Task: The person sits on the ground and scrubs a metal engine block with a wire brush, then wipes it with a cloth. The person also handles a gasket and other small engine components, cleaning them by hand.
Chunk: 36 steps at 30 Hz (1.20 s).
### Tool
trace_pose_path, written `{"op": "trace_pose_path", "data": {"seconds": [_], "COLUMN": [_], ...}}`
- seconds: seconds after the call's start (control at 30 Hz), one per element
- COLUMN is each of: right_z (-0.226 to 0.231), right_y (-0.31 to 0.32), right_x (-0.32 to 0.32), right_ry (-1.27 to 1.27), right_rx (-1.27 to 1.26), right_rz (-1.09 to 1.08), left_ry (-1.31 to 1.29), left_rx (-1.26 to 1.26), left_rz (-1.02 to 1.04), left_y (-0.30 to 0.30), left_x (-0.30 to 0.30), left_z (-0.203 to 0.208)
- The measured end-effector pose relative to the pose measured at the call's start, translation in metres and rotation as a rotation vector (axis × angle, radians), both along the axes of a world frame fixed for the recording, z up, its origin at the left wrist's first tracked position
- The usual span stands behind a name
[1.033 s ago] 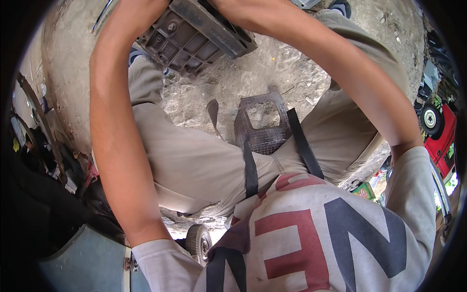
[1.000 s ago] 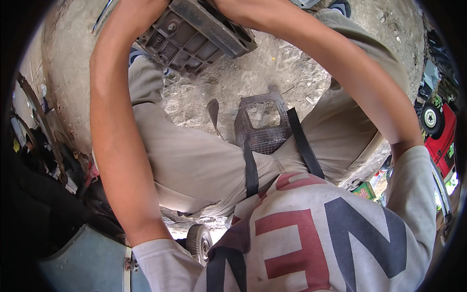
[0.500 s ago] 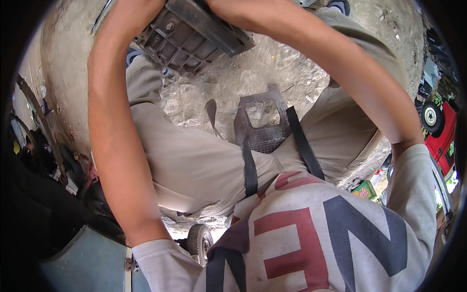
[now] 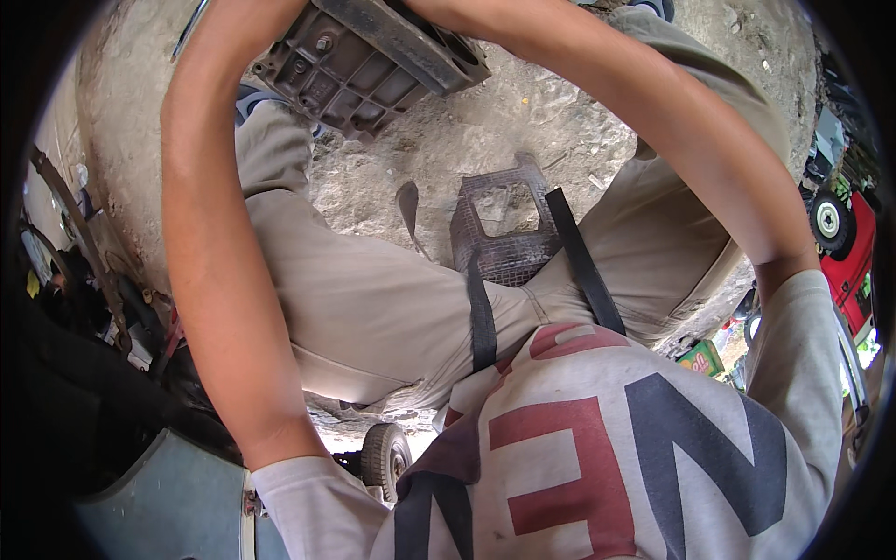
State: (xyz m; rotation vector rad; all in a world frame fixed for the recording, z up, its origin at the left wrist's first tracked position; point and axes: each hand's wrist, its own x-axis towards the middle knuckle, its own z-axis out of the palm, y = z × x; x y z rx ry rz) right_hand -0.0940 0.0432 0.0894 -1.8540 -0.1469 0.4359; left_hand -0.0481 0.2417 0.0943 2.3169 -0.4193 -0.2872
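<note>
A dark, ribbed cast-metal housing (image 4: 347, 82) with bolts and a long rail-like edge sits at the top of the head view, between my forearms and above the dirt floor. My left forearm (image 4: 210, 187) runs up along its left side, and my right forearm (image 4: 597, 65) arches over from the right. Both my hands lie beyond the upper edge of the picture, so their grip and what they touch are hidden. Part of the housing is also cut off there.
Between my legs stands a brown grid-patterned frame (image 4: 471, 245) with a square opening. Left of it is a dark flat-ended strip (image 4: 407, 207). A red vehicle (image 4: 851, 266) and a wheel (image 4: 828, 219) show at right, a tyre (image 4: 377, 457) and blue-grey panel (image 4: 173, 499) at lower left.
The housing has shifted slightly up in the picture, and my forearms have moved a little with it. My hands stay out of sight.
</note>
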Motion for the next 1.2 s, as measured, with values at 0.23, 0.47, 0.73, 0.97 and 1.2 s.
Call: {"op": "trace_pose_path", "data": {"seconds": [0.23,0.47,0.73,0.97,1.2], "right_z": [-0.016,0.017,0.024,0.04,0.045], "right_y": [0.001,-0.019,-0.004,-0.022,-0.019], "right_x": [0.005,0.001,0.008,0.003,0.006], "right_ry": [-0.018,-0.013,0.027,-0.079,-0.027], "right_rx": [-0.082,-0.098,-0.18,-0.201,-0.299], "right_rz": [0.028,0.155,0.203,0.279,0.292], "left_ry": [0.014,0.176,0.086,0.082,0.043], "left_rx": [0.059,-0.038,0.13,0.058,0.043], "left_rz": [-0.005,0.132,0.055,0.077,0.049], "left_y": [-0.011,0.0,0.001,-0.005,-0.016], "left_x": [-0.007,0.007,-0.006,-0.01,-0.013], "left_z": [0.02,0.0,0.019,0.015,0.027]}}
